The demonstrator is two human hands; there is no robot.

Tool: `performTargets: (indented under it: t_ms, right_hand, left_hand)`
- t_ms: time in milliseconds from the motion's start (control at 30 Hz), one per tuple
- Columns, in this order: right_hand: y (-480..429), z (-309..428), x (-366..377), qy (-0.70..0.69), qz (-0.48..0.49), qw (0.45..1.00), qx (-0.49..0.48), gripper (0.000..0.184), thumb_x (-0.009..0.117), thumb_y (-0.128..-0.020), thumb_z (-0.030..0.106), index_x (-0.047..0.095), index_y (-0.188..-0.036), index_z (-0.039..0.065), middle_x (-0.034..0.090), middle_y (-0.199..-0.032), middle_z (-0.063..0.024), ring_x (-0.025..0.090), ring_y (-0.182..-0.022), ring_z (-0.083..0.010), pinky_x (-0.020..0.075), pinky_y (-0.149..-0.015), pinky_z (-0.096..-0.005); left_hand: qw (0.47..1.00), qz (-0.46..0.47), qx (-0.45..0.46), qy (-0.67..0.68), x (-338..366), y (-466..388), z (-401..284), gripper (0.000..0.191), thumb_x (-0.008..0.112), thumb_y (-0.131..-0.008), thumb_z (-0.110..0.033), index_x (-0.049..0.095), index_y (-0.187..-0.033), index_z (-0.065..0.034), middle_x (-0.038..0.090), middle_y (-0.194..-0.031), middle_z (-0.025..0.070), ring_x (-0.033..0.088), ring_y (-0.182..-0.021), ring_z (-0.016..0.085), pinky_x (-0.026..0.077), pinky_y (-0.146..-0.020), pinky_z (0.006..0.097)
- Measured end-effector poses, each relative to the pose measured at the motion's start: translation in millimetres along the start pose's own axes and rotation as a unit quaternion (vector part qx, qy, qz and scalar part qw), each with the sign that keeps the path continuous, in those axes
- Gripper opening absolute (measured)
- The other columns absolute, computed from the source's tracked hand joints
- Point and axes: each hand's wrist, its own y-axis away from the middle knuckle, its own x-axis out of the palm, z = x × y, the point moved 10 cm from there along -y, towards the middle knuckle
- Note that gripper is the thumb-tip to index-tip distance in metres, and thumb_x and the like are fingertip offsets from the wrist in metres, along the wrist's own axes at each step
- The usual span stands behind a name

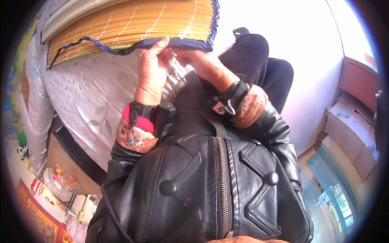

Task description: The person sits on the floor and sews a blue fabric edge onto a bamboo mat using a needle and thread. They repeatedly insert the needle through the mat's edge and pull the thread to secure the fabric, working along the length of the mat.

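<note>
A slatted mat (127, 24), probably bamboo or straw with white stitching lines, lies ahead of me. Navy fabric binding (185, 44) runs along its near edge and right side; toward the left, a strip of it hangs loose. My left hand (152, 68) pinches this binding, thumb on top. Beside it, my right hand (202, 62) grips the binding's corner end from below, its fingertips hidden under the edge. Loops of white thread (191, 30) rest on the mat just above my hands. Whether either hand holds a needle cannot be seen.
Under the mat spreads a pale leaf-patterned sheet (88, 97). My bent legs (250, 57) in dark trousers are to the right. A wooden-sided cabinet (70, 161) stands at lower left, and pale storage boxes (349, 130) at the right. A rolled pale cloth (76, 15) borders the mat's far side.
</note>
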Motion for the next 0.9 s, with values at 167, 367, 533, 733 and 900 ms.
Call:
performTargets:
  t_ms: [167, 367, 533, 733, 900]
  right_hand:
    - [-4, 3, -6, -0.023, -0.060, 0.997, -0.041, 0.013, 0.056, -0.082, 0.014, 0.057, -0.080, 0.001, 0.055, -0.065, -0.0030, 0.050, -0.055, -0.0108, 0.0418, -0.052, -0.0245]
    - [5, 22, -11, 0.202, -0.080, 0.960, -0.178, 0.018, 0.060, -0.081, 0.018, 0.060, -0.092, 0.003, 0.063, -0.079, -0.0070, 0.060, -0.069, -0.0197, 0.0476, -0.062, -0.0347]
    - [18, 18, -7, 0.372, -0.039, 0.908, -0.189, 0.015, 0.058, -0.080, 0.015, 0.061, -0.085, 0.002, 0.061, -0.074, -0.0124, 0.059, -0.069, -0.0267, 0.0468, -0.064, -0.0353]
    - [34, 32, 5, 0.483, 0.001, 0.857, -0.183, 0.007, 0.054, -0.079, 0.012, 0.056, -0.077, 0.006, 0.058, -0.073, -0.0117, 0.059, -0.069, -0.0311, 0.0471, -0.059, -0.0369]
    - [51, 74, 14, 0.545, -0.083, 0.793, -0.260, 0.006, 0.055, -0.074, 0.006, 0.054, -0.079, 0.009, 0.054, -0.068, -0.0085, 0.057, -0.059, -0.0295, 0.0463, -0.050, -0.0358]
  left_hand:
    - [0.999, -0.035, -0.025, 0.005, -5, 0, 2, 0.011, 0.065, -0.077, -0.008, 0.059, -0.086, -0.0097, 0.057, -0.075, -0.0024, 0.050, -0.064, 0.009, 0.041, -0.065, 0.0252]
    - [0.998, -0.048, -0.019, 0.030, -8, -4, 4, 0.007, 0.067, -0.075, -0.008, 0.061, -0.077, -0.0075, 0.054, -0.065, 0.0003, 0.050, -0.060, 0.011, 0.044, -0.059, 0.0246]
    - [0.997, -0.061, -0.032, 0.033, -11, -4, 10, 0.007, 0.066, -0.077, -0.007, 0.060, -0.080, -0.0059, 0.055, -0.068, 0.0003, 0.050, -0.061, 0.011, 0.045, -0.058, 0.0261]
    - [0.994, -0.071, -0.061, 0.049, -14, -5, 18, 0.008, 0.066, -0.077, -0.008, 0.060, -0.082, -0.0062, 0.056, -0.069, 0.0017, 0.053, -0.063, 0.013, 0.047, -0.062, 0.0281]
    - [0.997, -0.047, -0.033, 0.047, -9, -9, 17, 0.008, 0.062, -0.080, -0.009, 0.060, -0.082, -0.0019, 0.059, -0.073, 0.0063, 0.056, -0.064, 0.014, 0.047, -0.062, 0.0270]
